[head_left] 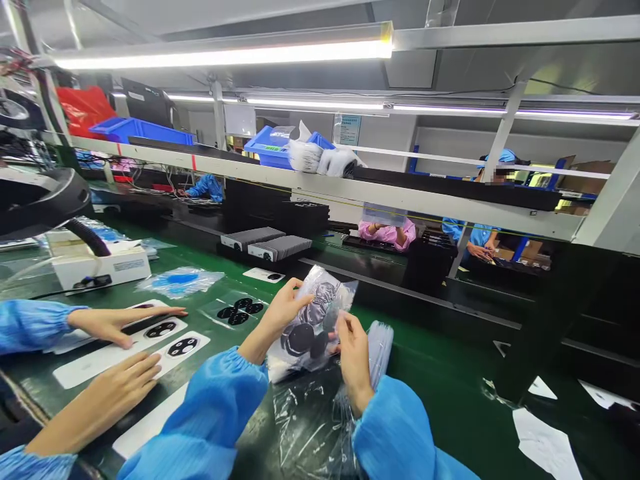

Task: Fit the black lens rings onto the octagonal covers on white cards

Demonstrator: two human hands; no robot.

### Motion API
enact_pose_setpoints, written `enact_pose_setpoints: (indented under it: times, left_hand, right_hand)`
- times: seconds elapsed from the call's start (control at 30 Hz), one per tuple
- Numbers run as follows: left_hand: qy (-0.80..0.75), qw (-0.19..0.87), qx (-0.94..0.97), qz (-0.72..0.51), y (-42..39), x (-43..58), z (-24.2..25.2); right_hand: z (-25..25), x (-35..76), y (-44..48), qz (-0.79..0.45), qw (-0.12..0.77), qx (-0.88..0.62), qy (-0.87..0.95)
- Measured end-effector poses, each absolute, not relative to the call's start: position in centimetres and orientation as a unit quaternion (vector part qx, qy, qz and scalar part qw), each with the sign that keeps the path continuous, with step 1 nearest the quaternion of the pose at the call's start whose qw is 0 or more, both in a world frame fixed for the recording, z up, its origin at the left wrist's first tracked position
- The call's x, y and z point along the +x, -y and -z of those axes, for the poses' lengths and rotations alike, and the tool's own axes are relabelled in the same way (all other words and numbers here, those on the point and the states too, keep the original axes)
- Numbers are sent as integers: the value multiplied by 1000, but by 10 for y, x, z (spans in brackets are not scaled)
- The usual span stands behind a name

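Between my hands is a clear plastic bag (301,339) with black round pieces inside, tilted above the bench. My left hand (280,311) pinches its upper left side, thumb on the front. My right hand (354,353) has its fingers closed on the bag's right edge; some fingertips show through the film. Below lie loose sheets of clear plastic film (313,427), and a stack of clear bags (380,347) sits behind my right wrist. To the left, a small clear bag with black discs (240,311) lies flat on the green bench.
At the left, a co-worker's hands (113,393) rest on white cards with black round parts (183,345). Grey stacked plates (280,248) stand at the back. A metal post (530,347) and white paper scraps (545,440) are at the right. A long beam (425,200) crosses ahead.
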State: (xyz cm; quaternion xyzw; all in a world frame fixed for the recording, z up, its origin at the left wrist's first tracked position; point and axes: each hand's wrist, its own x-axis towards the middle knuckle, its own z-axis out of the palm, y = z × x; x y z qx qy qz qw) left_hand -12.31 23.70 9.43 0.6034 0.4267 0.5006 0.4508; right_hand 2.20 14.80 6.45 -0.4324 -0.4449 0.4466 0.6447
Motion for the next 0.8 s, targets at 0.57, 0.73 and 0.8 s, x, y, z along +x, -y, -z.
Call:
enact_pose_setpoints:
  times: [0.57,0.73,0.8]
  left_hand:
    - [-433,307,779,-334,-224,-114,-77]
    - [-487,177,825,-225,-214,-118,-28]
    - [-492,147,835,-201,-215,-116,-18]
  right_hand:
    - [-68,66,-190,-577,676,-384,251]
    - [-62,83,-200,-556,722,-382,154]
    - [-56,78,-203,-558,724,-384,132]
